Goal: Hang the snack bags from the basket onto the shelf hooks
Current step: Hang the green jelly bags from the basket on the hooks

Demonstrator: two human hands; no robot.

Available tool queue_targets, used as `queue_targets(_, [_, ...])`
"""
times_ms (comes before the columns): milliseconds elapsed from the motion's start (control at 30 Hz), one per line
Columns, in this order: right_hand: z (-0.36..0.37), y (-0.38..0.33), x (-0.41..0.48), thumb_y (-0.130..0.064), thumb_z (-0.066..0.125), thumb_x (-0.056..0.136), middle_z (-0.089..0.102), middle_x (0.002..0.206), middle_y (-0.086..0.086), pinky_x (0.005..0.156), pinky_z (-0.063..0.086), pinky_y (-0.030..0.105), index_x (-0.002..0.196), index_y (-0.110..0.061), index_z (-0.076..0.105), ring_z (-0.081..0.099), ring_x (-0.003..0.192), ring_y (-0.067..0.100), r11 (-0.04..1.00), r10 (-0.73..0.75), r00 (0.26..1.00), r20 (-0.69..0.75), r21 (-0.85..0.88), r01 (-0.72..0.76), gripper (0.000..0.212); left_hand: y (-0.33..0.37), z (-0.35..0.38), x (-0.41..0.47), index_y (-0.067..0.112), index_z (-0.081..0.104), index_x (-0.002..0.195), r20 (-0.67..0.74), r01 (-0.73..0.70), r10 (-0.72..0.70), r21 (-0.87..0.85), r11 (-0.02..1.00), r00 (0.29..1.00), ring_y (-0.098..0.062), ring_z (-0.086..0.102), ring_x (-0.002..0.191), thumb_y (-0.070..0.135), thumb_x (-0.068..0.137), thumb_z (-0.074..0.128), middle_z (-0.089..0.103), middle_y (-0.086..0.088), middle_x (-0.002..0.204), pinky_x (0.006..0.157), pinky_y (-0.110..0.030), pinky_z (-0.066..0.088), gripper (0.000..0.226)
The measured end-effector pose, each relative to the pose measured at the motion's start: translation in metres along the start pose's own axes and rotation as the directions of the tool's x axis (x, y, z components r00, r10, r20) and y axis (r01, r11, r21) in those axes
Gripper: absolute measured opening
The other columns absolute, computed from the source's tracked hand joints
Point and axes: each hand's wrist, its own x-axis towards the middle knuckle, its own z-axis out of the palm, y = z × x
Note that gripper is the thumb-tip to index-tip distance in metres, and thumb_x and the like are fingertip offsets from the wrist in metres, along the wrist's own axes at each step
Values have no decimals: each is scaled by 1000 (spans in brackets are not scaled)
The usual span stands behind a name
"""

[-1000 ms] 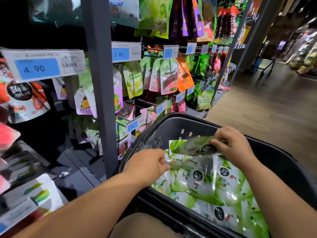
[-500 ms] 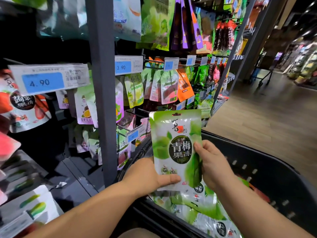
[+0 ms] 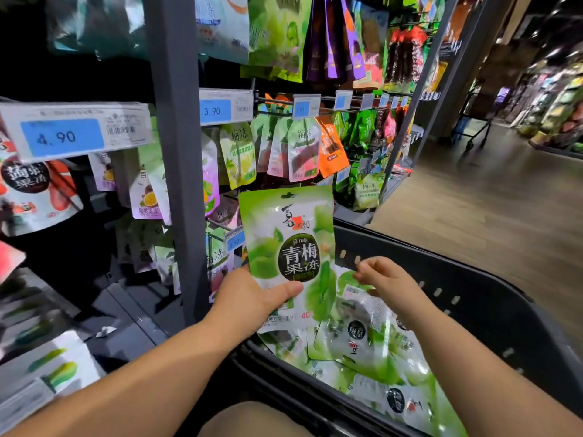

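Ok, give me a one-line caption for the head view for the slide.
Left hand holds a green snack bag upright over the basket, right hand empty beside it.

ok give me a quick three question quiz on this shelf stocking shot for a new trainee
1. True or false: the right hand grips the upright green bag.
2. Where do the other green bags lie? A) on the floor B) in the black basket C) on a top hook
3. Fill in: the big blue price tag at far left reads ___.
Key: 1 false, the left hand grips it; 2 B; 3 4.90
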Motion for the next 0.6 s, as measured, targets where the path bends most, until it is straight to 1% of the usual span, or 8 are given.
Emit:
queue_targets(67, [-12,26,9,-34,65,94,70,106,-3,84,47,31,104,-23,65,65,100,17,980,62,996,-63,-185,-73,15,-1,2,0,24,68,73,-22,6,-6,7,1000,1000,12,56,48,25,76,83,62,24,50,47,-4,37,16])
queue_targets(200, [-25,61,27,-30,66,93,60,134,3,97,43,32,132,-19,59,57,122,20,889,93,992,-90,-440,-123,42,-3,3,2,19,69,77,-66,22,-20,42,999,998,10,59,55,32,75,84,64,20,54,51,-5,38,20])
queue_targets(300, [-24,72,35,-25,67,93,44,151,5,109,38,36,149,-18,41,46,135,24,871,130,989,-73,-468,-149,62,-3,3,3,15,74,92,-90,28,-23,51,998,996,-4,67,72,36,75,83,73,10,74,60,-14,44,28])
queue_targets(433, [-16,77,41,-27,67,92,41,154,7,111,36,38,156,-23,25,43,137,28,856,202,979,-39,-478,-196,76,-3,3,4,18,73,90,-91,39,-34,46,998,995,-5,67,73,32,76,83,73,10,77,65,-18,47,22])
queue_targets(467, [-16,77,42,-30,68,91,44,151,7,110,37,37,155,-21,28,45,135,28,834,205,978,-43,-516,-197,75,-3,3,4,20,73,88,-92,41,-37,48,998,995,-2,67,73,32,76,83,73,11,76,64,-15,46,19])
queue_targets(533, [-18,76,43,-38,72,87,57,136,7,100,43,34,140,-16,50,53,121,26,762,176,982,-65,-623,-178,62,-2,2,3,23,71,83,-99,51,-46,43,998,994,0,66,74,31,77,82,73,13,76,63,-12,45,15])
queue_targets(567, [-20,75,42,-42,74,85,63,120,7,89,46,33,122,-14,61,58,107,24,740,162,984,-77,-650,-173,49,-1,2,3,25,70,80,-100,54,-50,40,998,994,-1,67,75,30,77,82,73,13,76,64,-12,46,14])
queue_targets(600, [-21,74,40,-44,75,83,65,102,7,76,46,32,101,-12,64,58,91,22,741,160,983,-89,-647,-180,38,-1,2,3,26,69,78,-98,55,-51,40,998,994,0,67,75,30,77,82,73,13,76,64,-12,46,14])
